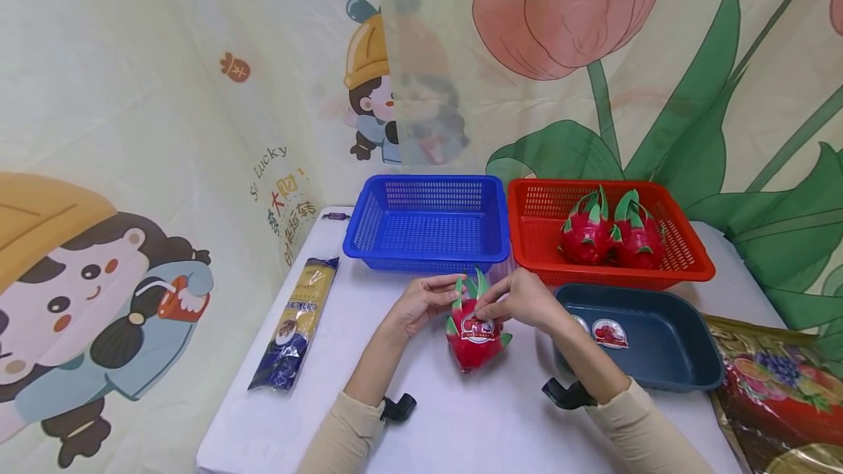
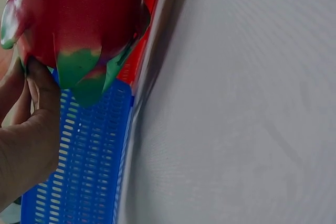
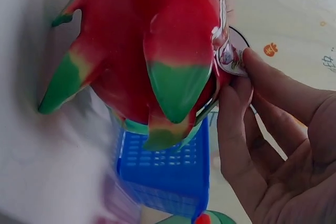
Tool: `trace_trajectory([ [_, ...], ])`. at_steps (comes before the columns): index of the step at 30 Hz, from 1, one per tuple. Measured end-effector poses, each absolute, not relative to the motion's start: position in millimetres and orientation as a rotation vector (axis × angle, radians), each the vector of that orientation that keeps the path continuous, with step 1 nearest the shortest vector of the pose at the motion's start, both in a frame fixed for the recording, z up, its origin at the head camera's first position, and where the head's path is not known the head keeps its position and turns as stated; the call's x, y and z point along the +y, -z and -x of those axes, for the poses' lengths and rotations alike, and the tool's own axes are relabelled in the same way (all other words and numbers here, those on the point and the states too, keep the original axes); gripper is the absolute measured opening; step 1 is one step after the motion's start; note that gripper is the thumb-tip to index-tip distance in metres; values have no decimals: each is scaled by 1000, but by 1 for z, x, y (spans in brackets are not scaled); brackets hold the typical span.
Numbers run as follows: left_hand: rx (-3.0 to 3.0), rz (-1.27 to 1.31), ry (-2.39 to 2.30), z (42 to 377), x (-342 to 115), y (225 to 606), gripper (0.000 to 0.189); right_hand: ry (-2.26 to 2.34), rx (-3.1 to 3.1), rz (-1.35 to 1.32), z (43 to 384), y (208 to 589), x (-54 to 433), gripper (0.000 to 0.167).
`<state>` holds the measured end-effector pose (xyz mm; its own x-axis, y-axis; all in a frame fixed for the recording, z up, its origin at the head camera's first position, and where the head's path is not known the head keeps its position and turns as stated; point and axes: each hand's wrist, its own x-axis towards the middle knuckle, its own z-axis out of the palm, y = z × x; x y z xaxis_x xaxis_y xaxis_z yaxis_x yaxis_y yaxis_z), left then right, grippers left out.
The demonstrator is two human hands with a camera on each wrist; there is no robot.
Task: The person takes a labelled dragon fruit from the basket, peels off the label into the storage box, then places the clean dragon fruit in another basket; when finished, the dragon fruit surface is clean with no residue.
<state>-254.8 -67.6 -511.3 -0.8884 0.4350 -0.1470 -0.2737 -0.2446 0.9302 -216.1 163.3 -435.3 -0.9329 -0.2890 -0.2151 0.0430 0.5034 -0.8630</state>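
A red dragon fruit (image 1: 469, 354) with green-tipped scales lies on the white table before me, leaf end pointing away. My left hand (image 1: 420, 306) pinches one of its leafy tips between thumb and fingers, as the left wrist view shows. On its upper side is a round label sticker (image 1: 478, 329) with a fruit picture. My right hand (image 1: 525, 301) pinches that sticker; in the right wrist view the thumb lies on the crinkled sticker (image 3: 229, 61), part of which stands off the skin. Two more dragon fruits (image 1: 586, 236) sit in the red basket (image 1: 536, 229).
A blue basket (image 1: 428, 232) stands behind the hands, left of the red one. By my right forearm is a dark teal tray (image 1: 665, 339) with round stickers (image 1: 610, 333) in it. A pasta packet (image 1: 296, 324) lies left, a fruit-printed bag (image 1: 777, 379) right, a small wrapped item (image 1: 336, 216) far left.
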Motion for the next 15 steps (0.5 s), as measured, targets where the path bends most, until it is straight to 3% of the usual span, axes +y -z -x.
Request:
trace_trajectory([
  [7, 1540, -165, -2173, 254, -66, 512, 48, 1486, 2288, 204, 221, 441, 166, 26],
  [15, 1534, -157, -2213, 255, -69, 512, 40, 1570, 2177, 288, 228, 448, 171, 30],
])
